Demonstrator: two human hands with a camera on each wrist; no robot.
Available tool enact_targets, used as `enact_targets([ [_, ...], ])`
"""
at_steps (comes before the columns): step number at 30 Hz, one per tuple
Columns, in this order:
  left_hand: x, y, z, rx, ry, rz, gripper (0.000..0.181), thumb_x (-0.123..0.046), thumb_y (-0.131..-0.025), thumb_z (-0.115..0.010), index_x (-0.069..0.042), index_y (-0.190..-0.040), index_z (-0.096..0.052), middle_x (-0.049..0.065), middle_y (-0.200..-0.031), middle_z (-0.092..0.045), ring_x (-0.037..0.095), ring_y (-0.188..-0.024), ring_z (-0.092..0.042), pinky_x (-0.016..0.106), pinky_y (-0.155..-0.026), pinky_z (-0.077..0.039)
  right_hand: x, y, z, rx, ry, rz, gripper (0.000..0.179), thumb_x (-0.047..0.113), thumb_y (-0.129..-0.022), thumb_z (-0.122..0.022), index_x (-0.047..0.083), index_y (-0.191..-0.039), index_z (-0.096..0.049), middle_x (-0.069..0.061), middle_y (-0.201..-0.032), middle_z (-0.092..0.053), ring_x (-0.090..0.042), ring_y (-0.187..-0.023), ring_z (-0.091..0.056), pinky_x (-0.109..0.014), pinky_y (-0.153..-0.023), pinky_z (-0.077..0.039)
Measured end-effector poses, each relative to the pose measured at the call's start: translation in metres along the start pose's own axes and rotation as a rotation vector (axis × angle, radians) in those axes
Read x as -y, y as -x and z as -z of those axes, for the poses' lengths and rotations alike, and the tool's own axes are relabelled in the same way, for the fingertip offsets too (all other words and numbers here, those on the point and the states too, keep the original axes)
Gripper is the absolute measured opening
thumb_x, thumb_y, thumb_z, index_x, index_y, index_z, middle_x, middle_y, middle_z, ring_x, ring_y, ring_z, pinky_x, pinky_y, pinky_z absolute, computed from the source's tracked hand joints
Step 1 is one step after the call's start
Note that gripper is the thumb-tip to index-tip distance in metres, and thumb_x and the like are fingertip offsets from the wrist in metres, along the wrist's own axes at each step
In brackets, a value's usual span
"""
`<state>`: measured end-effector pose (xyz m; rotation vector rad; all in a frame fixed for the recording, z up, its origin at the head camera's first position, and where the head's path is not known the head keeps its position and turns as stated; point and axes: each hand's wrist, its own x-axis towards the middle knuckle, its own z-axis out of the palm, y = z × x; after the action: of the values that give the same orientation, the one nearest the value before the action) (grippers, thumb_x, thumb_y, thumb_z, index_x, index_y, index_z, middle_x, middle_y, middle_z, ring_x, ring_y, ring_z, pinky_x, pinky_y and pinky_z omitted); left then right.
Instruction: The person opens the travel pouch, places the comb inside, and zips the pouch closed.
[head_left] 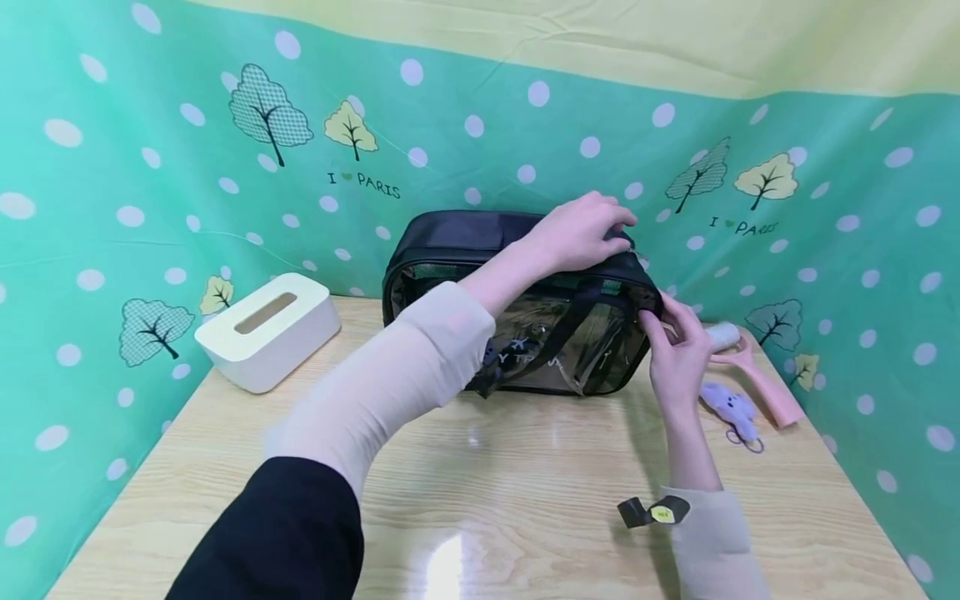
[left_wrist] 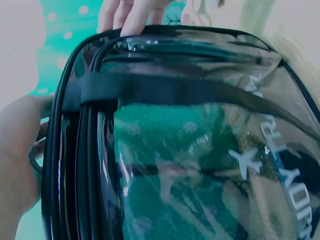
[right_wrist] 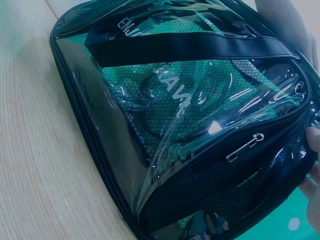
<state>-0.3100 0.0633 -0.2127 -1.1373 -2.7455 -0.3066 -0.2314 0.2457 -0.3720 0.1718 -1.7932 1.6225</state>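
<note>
Pinching the black-trimmed clear-plastic boxy bag (head_left: 532,321) with bare right hand (head_left: 681,354); cannot tell whether gripping with left hand (head_left: 579,235), on top. Could tip it by tugging unevenly.

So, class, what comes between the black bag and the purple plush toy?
In the head view, the right hand, above the wooden table, comes between the black bag and the purple plush toy.
</note>
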Motion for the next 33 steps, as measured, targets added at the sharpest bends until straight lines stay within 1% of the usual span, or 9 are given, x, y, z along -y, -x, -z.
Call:
enact_targets([
  [7, -0.012, -0.015, -0.005, 0.010, -0.040, -0.007, 0.029, -0.034, -0.107, -0.055, -0.022, -0.129, -0.068, -0.003, -0.113, -0.065, 0.012, -0.095, -0.053, 0.025, -0.082, -0.042, 0.000, 0.000, -0.002, -0.010, 0.001, 0.003, 0.033, -0.002, -0.095, -0.069, 0.001, -0.127, -0.071, 0.010, -0.108, -0.069, 0.000, -0.097, -0.070, -0.012, -0.083, -0.056],
  [9, -0.013, -0.018, -0.007, 0.031, -0.032, -0.007, 0.027, -0.034, -0.107, -0.056, -0.022, -0.127, -0.070, -0.003, -0.113, -0.066, 0.012, -0.095, -0.056, 0.025, -0.083, -0.044, -0.001, 0.000, -0.003, -0.010, -0.001, 0.005, 0.033, -0.002, -0.095, -0.069, 0.001, -0.127, -0.072, 0.009, -0.108, -0.069, 0.000, -0.097, -0.070, -0.012, -0.083, -0.056],
  [15, -0.016, -0.024, -0.009, 0.123, -0.013, 0.017, 0.036, -0.035, -0.106, -0.057, -0.024, -0.139, -0.065, -0.006, -0.136, -0.067, 0.009, -0.114, -0.062, 0.026, -0.101, -0.050, -0.001, 0.001, -0.005, -0.005, 0.006, 0.012, 0.032, 0.004, -0.095, -0.071, 0.002, -0.127, -0.072, 0.010, -0.108, -0.069, -0.003, -0.098, -0.071, -0.013, -0.085, -0.057],
  [17, -0.016, -0.026, -0.010, 0.140, 0.001, 0.022, 0.029, -0.036, -0.106, -0.057, -0.023, -0.129, -0.070, -0.004, -0.118, -0.069, 0.011, -0.101, -0.062, 0.024, -0.090, -0.049, -0.001, 0.000, -0.005, -0.008, 0.013, 0.014, 0.031, 0.004, -0.095, -0.071, 0.003, -0.127, -0.072, 0.011, -0.108, -0.069, -0.003, -0.097, -0.071, -0.013, -0.085, -0.057],
  [19, -0.016, -0.028, -0.011, 0.155, 0.010, 0.028, 0.024, -0.037, -0.106, -0.056, -0.020, -0.113, -0.072, -0.003, -0.096, -0.063, 0.012, -0.088, -0.056, 0.024, -0.079, -0.044, 0.000, 0.000, -0.005, -0.013, 0.016, 0.012, 0.031, 0.004, -0.095, -0.071, 0.003, -0.126, -0.073, 0.011, -0.108, -0.069, -0.002, -0.097, -0.071, -0.013, -0.085, -0.057],
  [22, -0.017, -0.031, -0.011, 0.181, 0.030, 0.037, 0.025, -0.038, -0.106, -0.055, -0.019, -0.105, -0.072, -0.005, -0.088, -0.057, 0.012, -0.082, -0.052, 0.024, -0.074, -0.040, 0.000, 0.000, -0.005, -0.017, 0.013, 0.008, 0.031, 0.004, -0.096, -0.070, 0.003, -0.126, -0.072, 0.011, -0.108, -0.068, -0.003, -0.099, -0.071, -0.013, -0.086, -0.056],
  [25, -0.019, -0.033, -0.011, 0.207, 0.041, 0.053, 0.026, -0.037, -0.106, -0.056, -0.022, -0.116, -0.075, -0.008, -0.108, -0.070, 0.009, -0.096, -0.060, 0.023, -0.083, -0.047, 0.001, 0.000, -0.004, -0.016, 0.007, 0.003, 0.031, 0.004, -0.096, -0.070, 0.003, -0.127, -0.072, 0.009, -0.108, -0.068, -0.004, -0.101, -0.069, -0.013, -0.086, -0.056],
  [27, -0.020, -0.034, -0.011, 0.218, 0.037, 0.054, 0.028, -0.037, -0.106, -0.056, -0.022, -0.121, -0.074, -0.006, -0.121, -0.071, 0.010, -0.105, -0.062, 0.025, -0.090, -0.049, 0.001, 0.000, -0.003, -0.015, 0.009, 0.001, 0.031, 0.006, -0.096, -0.070, 0.004, -0.127, -0.073, 0.008, -0.108, -0.067, -0.005, -0.101, -0.069, -0.013, -0.086, -0.056],
  [33, -0.024, -0.032, -0.011, 0.193, -0.013, 0.019, 0.025, -0.036, -0.105, -0.057, -0.023, -0.118, -0.075, -0.005, -0.126, -0.067, 0.012, -0.113, -0.059, 0.026, -0.094, -0.048, 0.000, 0.000, -0.002, -0.015, 0.020, -0.005, 0.030, 0.008, -0.097, -0.071, 0.005, -0.127, -0.073, 0.008, -0.108, -0.067, -0.005, -0.100, -0.070, -0.013, -0.086, -0.056],
])
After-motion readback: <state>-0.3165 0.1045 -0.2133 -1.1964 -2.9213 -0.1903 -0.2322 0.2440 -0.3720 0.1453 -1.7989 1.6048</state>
